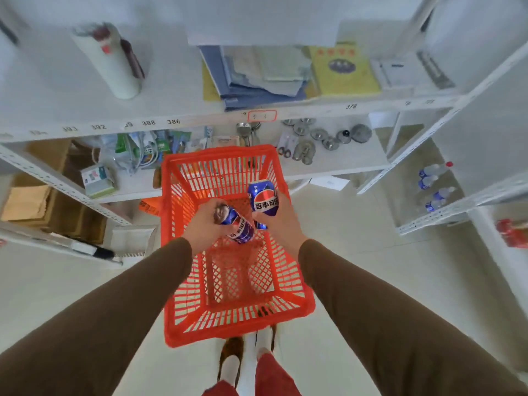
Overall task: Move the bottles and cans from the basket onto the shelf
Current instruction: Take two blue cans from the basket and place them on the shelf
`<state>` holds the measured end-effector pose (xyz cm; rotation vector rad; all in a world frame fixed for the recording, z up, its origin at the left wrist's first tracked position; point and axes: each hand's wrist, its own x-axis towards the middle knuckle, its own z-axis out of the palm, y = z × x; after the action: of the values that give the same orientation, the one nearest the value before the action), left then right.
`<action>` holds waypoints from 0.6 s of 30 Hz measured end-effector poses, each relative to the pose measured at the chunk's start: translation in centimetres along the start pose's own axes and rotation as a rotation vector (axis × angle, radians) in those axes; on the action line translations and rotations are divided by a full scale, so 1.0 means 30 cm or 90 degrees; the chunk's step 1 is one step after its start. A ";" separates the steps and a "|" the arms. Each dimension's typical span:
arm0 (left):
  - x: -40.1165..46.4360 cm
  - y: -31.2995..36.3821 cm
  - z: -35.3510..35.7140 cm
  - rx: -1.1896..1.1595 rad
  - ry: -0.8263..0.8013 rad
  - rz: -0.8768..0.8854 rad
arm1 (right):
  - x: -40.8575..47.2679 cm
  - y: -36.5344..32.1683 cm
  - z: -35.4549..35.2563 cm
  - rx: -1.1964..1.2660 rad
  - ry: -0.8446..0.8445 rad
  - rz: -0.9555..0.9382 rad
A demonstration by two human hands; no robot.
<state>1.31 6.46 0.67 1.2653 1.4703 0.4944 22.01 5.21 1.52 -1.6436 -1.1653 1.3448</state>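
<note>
An orange plastic basket [171,281] stands on the floor in front of me, below the white shelf [183,110]. My left hand [204,222] grips a blue Pepsi can [241,228], tilted, over the basket's middle. My right hand [281,215] holds a second blue Pepsi can [264,198] upright, a little higher and nearer the basket's far right wall. A small blue bit of another can [260,225] shows just under the right hand. Otherwise the basket's mesh floor looks bare.
The upper shelf board carries a white flask [110,61], folded cloths [257,72] and a yellow booklet [343,70]. The lower board holds packets and metal lids [328,135]. Water bottles [434,184] lie on a side rack at right. Cardboard boxes [43,201] sit at lower left.
</note>
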 end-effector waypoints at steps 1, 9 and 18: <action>-0.004 0.072 -0.017 -0.010 -0.010 0.020 | -0.023 -0.036 -0.035 0.015 0.025 -0.013; -0.114 0.612 0.133 -0.005 -0.124 0.196 | -0.328 -0.209 -0.418 0.169 0.249 -0.053; -0.441 1.041 0.785 0.095 -0.364 0.387 | -0.947 -0.140 -0.981 0.200 0.528 -0.115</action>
<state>33.81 -1.83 24.72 1.7987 0.6413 0.3678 48.35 -19.34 21.35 -1.5679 -0.5490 0.5718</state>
